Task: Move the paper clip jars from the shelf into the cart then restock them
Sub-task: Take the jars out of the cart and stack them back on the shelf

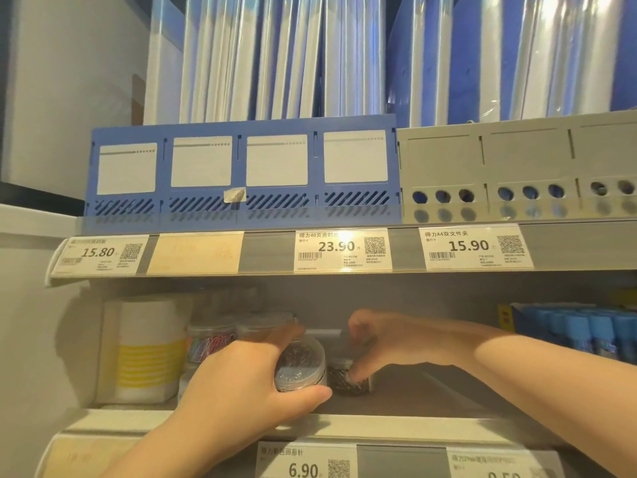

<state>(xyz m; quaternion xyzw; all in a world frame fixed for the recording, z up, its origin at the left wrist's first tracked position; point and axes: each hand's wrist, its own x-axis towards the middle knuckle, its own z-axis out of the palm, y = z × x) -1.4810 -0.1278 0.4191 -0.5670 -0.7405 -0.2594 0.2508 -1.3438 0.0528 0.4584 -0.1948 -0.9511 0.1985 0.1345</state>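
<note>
Left hand wraps thumb and fingers round a clear jar of silver paper clips at the shelf front. Right hand curls its fingers over a second jar just beside; whether it grips yet, I cannot tell. Likely the unloading step: next, lift both clear and carry them to the cart, which is out of view
</note>
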